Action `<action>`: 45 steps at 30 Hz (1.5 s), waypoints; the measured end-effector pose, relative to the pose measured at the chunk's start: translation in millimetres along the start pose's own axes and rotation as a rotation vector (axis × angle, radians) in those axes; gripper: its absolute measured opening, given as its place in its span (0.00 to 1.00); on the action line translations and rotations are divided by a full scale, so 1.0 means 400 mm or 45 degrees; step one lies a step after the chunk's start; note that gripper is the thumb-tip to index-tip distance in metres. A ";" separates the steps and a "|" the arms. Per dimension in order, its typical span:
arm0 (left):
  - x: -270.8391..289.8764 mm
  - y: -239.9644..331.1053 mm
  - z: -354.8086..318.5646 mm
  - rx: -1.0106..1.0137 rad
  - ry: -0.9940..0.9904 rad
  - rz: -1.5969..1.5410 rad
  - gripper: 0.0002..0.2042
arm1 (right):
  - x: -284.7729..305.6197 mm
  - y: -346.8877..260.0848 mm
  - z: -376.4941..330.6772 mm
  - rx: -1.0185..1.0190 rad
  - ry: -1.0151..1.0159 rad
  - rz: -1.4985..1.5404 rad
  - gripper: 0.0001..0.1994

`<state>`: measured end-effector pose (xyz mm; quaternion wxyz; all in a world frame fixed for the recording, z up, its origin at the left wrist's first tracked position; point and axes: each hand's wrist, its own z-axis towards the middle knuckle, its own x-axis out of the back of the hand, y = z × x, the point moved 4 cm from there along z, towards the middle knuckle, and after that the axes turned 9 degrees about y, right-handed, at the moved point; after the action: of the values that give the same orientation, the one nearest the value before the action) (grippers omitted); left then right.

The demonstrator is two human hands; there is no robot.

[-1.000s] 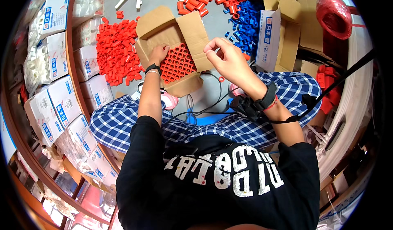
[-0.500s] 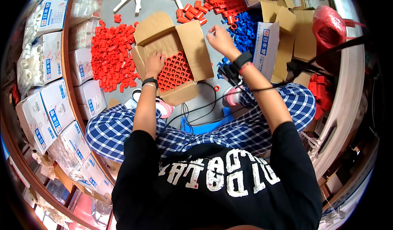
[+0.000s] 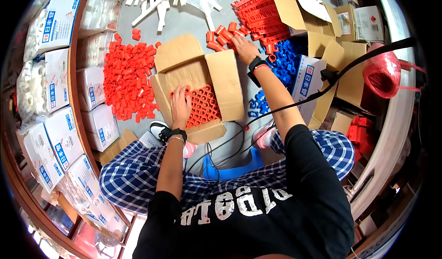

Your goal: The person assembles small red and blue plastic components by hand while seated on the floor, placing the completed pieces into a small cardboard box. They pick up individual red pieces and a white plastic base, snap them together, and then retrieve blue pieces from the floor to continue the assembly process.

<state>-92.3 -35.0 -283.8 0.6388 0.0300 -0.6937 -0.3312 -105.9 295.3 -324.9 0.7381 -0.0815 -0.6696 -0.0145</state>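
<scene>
Hands at the carton and at the loose couplings.
Nearest, red fittings point(image 3: 206, 104) stand packed, open ends up, in the open carton point(image 3: 225, 86); the left hand point(image 3: 181, 107), palm down with fingers loosely extended, lies over their left edge, and whether it grips one cannot be told. Farther out and to the right, the right hand point(image 3: 244, 48) has its fingertips at the near right edge of the large red couplings point(image 3: 222, 38), its hold hidden. These lie on the floor point(image 3: 189, 21) beyond the carton, mostly leftward of its fingertips, long axes mixed; it is clearly the nearer hand. Farthest, white pipes point(image 3: 160, 21).
</scene>
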 end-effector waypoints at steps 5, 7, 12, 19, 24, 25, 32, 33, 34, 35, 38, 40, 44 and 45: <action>0.005 -0.008 0.011 0.045 0.023 -0.016 0.18 | -0.015 -0.029 0.045 0.033 -0.058 -0.193 0.17; 0.005 -0.011 0.015 0.048 0.041 -0.005 0.17 | -0.018 -0.033 0.045 0.013 -0.062 -0.188 0.15; 0.005 0.016 0.027 0.047 0.086 -0.017 0.16 | -0.040 -0.019 0.011 -0.005 -0.047 -0.215 0.16; 0.033 0.066 0.042 0.051 0.072 -0.119 0.15 | -0.063 -0.056 0.003 0.009 -0.135 -0.207 0.14; 0.070 0.113 0.084 -0.080 0.218 -0.180 0.13 | -0.060 0.015 -0.043 -0.325 -0.386 -0.179 0.14; 0.089 0.112 0.089 -0.076 0.231 -0.170 0.13 | -0.031 0.005 -0.042 -0.312 -0.377 -0.173 0.14; 0.218 0.281 0.152 -0.133 0.282 -0.469 0.09 | 0.251 0.112 -0.059 -0.504 0.148 0.698 0.21; 0.240 0.318 0.155 -0.135 0.274 -0.525 0.08 | 0.297 0.102 -0.057 -0.484 0.158 0.783 0.20; 0.274 0.352 0.152 -0.192 0.377 -0.564 0.07 | 0.361 0.067 -0.051 -0.402 0.225 0.917 0.20; 0.297 0.374 0.149 -0.191 0.405 -0.569 0.07 | 0.422 0.027 -0.051 -0.317 0.287 1.051 0.19; 0.336 0.449 0.140 -0.315 0.137 -0.759 0.07 | 0.571 -0.088 -0.075 -0.126 0.254 1.186 0.20; 0.363 0.478 0.132 -0.190 -0.077 -0.799 0.14 | 0.664 -0.177 -0.103 0.022 0.151 1.206 0.21; 0.439 0.530 0.104 -0.027 -0.358 -0.859 0.22 | 0.785 -0.301 -0.187 0.328 0.236 1.129 0.22; 0.453 0.529 0.091 -0.011 -0.441 -0.809 0.22 | 0.792 -0.321 -0.200 0.317 0.214 1.140 0.22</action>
<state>-77.6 61.0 -20.1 0.3770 0.1849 -0.7464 -0.5164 -11.2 185.4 -5.3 0.7277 -0.2715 -0.5031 0.3790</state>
